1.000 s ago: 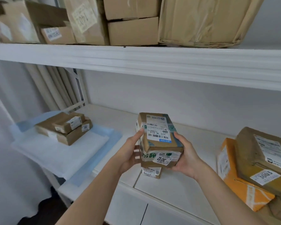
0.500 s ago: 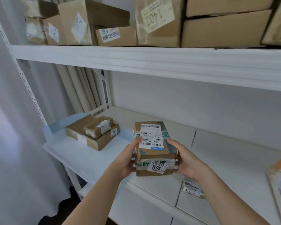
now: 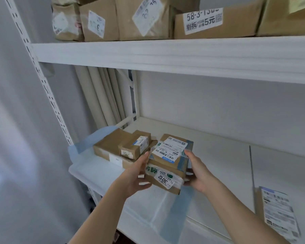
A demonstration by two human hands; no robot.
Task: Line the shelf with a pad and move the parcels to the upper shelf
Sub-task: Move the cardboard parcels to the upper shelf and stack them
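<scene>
Both hands clamp a two-parcel stack (image 3: 167, 164): left hand (image 3: 136, 175) and right hand (image 3: 197, 170) curled on opposite sides. Long axis runs near-to-far, far end tilted right, above the pad (image 3: 99, 171). Two more parcels (image 3: 123, 148) lie stacked far-left on it.

A parcel depot or courier pickup storeroom: white slotted-steel racking (image 3: 42, 95) carries brown cardboard parcels (image 3: 123, 147) with barcoded shipping labels and handwritten shelf numbers. At twelve o'clock the upper shelf (image 3: 183, 55) is packed with labelled cartons (image 3: 209, 23), one with a printed pickup code and price.
</scene>
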